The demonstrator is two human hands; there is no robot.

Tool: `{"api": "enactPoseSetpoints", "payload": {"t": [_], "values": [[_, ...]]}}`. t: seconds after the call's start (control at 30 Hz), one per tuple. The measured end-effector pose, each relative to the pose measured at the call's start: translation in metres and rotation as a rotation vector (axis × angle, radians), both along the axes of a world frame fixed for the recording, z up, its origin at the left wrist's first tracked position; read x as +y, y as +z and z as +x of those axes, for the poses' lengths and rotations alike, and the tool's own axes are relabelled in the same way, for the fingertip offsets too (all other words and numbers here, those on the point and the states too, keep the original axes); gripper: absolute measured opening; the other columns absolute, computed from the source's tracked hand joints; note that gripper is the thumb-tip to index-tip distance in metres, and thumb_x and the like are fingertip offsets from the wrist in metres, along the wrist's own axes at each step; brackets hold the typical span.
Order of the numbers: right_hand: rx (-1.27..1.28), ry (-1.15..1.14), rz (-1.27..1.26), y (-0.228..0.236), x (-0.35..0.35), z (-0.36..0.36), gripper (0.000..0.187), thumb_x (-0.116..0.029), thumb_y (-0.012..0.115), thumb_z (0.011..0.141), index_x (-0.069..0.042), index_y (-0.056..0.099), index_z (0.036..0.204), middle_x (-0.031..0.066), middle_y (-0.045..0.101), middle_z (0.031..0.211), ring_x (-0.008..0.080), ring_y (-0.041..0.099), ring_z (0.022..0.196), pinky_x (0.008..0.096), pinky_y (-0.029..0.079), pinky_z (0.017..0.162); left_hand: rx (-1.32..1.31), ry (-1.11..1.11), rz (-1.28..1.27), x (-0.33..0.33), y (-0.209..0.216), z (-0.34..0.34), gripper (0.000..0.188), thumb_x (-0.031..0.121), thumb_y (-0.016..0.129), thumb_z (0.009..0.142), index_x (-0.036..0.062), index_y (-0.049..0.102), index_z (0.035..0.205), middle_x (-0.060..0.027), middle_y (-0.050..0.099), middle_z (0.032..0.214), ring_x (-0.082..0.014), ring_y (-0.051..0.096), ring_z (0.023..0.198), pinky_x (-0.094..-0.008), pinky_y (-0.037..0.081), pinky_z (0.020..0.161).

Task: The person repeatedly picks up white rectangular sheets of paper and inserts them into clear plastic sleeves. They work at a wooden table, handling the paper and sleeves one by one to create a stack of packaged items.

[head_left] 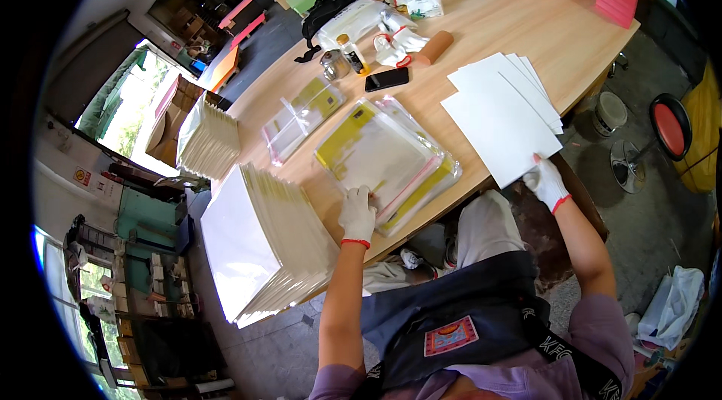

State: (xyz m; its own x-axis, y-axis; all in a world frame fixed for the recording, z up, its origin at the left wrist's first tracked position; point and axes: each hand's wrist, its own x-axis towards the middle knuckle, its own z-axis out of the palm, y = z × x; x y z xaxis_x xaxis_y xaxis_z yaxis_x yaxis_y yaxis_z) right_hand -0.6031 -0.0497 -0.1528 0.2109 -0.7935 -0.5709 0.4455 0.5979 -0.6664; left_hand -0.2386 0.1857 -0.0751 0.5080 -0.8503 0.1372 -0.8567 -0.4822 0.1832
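My left hand [357,213], in a white glove with a red cuff, is at the near left edge of a stack of clear plastic bags [383,150] with yellow-green print. Its fingers are bent together on the edge of the top bag. Off to the right, my right hand [547,180], gloved alike, grips the near corner of a white sheet [500,118], thumb on top and the other fingers hidden beneath. That sheet lies over several others [535,77], fanned out at the table's right edge.
Tall stacks of filled clear sleeves [274,242] [207,137] stand at left. Behind the bags lie a bundled bag pack [304,118], a black phone [387,80], a bottle [352,54], a glass jar [335,65] and a brown roll [435,48]. A red-seated stool [669,127] stands at right.
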Motion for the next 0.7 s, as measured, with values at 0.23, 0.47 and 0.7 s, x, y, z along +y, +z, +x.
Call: {"api": "enactPoseSetpoints", "payload": {"t": [0.23,0.47,0.7], "values": [[-0.186,0.027,-0.315,0.018,0.028,-0.04,0.029,-0.009,0.051,0.082,-0.004,0.047,0.111,0.0086,0.059,0.087,0.0165,0.057,0.057,0.0272,0.046,0.045,0.042,0.12,-0.144,0.017,0.002,0.002,0.022,0.006,0.056,0.07,0.0145,0.057,0.09,-0.0059,0.056,0.093,-0.0266,0.055,0.088,-0.0402,0.046,0.071],[-0.289,0.647,-0.156,0.095,0.107,-0.019,0.035,-0.018,0.053,0.082,0.002,0.051,0.11,0.0043,0.06,0.077,0.0054,0.051,0.046,0.0164,0.036,0.036,0.222,0.111,-0.365,0.02,0.005,0.0,0.018,0.005,0.053,0.077,0.0111,0.06,0.092,-0.009,0.055,0.085,-0.0259,0.056,0.074,-0.0341,0.044,0.065],[-0.289,0.278,-0.034,0.052,0.137,0.022,0.033,-0.015,0.055,0.081,-0.001,0.049,0.111,0.0063,0.06,0.08,0.0096,0.054,0.047,0.0198,0.04,0.036,0.314,-0.094,-0.402,0.024,0.019,-0.003,0.022,0.001,0.047,0.082,0.0076,0.059,0.098,-0.0115,0.057,0.093,-0.0261,0.057,0.084,-0.0309,0.045,0.072]]}}
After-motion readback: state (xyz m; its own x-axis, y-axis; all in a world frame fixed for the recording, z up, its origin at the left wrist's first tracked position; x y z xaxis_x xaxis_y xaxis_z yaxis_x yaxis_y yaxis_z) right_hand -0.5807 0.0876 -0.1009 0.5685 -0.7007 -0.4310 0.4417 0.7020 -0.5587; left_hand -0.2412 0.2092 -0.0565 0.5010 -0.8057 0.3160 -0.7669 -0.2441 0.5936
